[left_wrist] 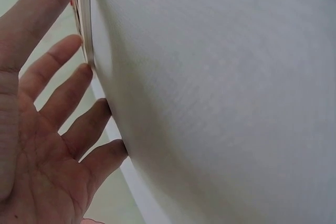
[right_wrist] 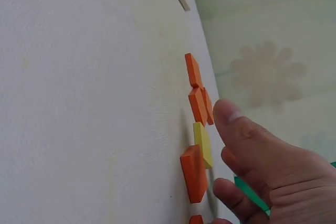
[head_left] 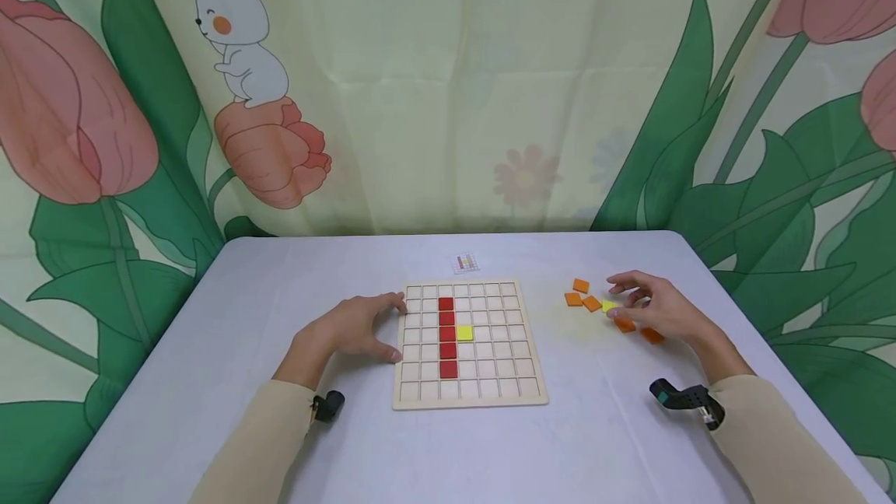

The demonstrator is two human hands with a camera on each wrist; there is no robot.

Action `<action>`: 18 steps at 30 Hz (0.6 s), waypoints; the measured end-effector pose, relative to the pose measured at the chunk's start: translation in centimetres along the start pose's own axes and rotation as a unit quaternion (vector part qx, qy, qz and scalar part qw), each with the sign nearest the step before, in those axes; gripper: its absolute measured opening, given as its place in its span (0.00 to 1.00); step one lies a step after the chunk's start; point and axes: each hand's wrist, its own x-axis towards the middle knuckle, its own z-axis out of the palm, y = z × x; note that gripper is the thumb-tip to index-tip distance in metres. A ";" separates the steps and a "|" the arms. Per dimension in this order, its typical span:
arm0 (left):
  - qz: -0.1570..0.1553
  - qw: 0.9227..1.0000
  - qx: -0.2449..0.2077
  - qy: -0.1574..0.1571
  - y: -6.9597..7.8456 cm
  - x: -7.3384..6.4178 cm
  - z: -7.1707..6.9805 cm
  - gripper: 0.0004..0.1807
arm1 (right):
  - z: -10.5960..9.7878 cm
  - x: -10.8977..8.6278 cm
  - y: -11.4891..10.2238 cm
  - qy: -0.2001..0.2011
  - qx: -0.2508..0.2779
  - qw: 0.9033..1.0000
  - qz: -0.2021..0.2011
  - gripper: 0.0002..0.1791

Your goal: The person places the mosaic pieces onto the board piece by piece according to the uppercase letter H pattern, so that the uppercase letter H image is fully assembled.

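Observation:
A pale wooden grid board point(head_left: 490, 391) lies on the table with a column of several red square tiles point(head_left: 448, 334) and one yellow tile point(head_left: 464, 333) beside that column. At the board's left edge is my left hand point(head_left: 357, 327), thumb and a finger spread along the edge and touching it. My right hand point(head_left: 661, 306) hovers over loose tiles right of the board, fingers loosely bent. Its thumb is close to a loose yellow tile point(right_wrist: 202, 145), which rests on the table among several orange tiles point(right_wrist: 194, 174). The right wrist view shows nothing between thumb and fingers.
Behind the board lies a small card point(head_left: 465, 263) printed with a coloured grid pattern. A white cloth covers the table point(head_left: 231, 333). A printed curtain point(head_left: 448, 99) hangs beyond the table's far edge.

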 end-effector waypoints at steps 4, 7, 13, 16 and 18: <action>0.002 1.000 0.002 0.001 0.0 0.0 0.0 0.39 | 0.1 0.2 0.3 0.001 -0.010 1.000 0.009 0.36; 0.000 1.000 0.004 0.001 0.0 0.1 0.0 0.39 | 0.1 0.4 0.4 0.002 -0.018 1.000 0.017 0.38; -0.006 1.000 0.002 -0.003 0.0 0.1 0.0 0.40 | 0.2 0.6 0.5 -0.007 -0.026 0.999 0.021 0.36; -0.001 1.000 0.005 -0.004 0.0 0.1 -0.1 0.40 | 0.4 0.8 0.6 -0.009 -0.029 0.999 0.023 0.33; -0.001 1.000 0.008 -0.004 0.0 0.1 -0.1 0.40 | 0.5 0.9 0.7 -0.012 -0.034 0.999 0.024 0.31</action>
